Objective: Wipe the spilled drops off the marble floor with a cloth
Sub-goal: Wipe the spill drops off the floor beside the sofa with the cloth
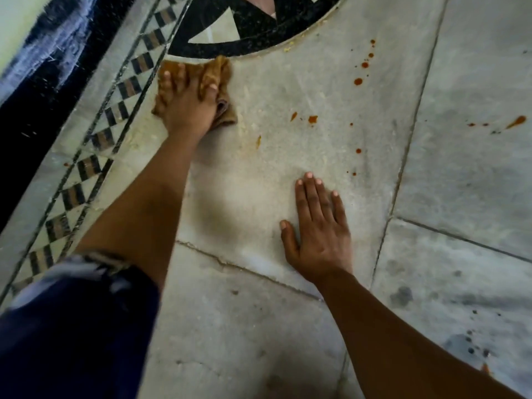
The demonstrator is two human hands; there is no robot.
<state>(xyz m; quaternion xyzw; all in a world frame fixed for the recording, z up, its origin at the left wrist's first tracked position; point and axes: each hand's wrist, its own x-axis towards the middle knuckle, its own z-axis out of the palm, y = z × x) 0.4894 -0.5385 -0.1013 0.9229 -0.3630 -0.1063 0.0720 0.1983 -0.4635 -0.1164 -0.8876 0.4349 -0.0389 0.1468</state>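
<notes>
My left hand presses a crumpled brown cloth flat on the pale marble floor, just below the black curved inlay. My right hand lies flat on the floor, fingers spread, holding nothing. Orange-red spilled drops dot the marble to the right of the cloth. A larger splash and a streak lie farther right. A faint yellowish smear sits between the cloth and my right hand.
A black curved inlay arcs across the top. A checkered black-and-white border strip runs diagonally on the left, beside a dark band. My dark blue clothing fills the lower left. Dark specks mark the lower right tile.
</notes>
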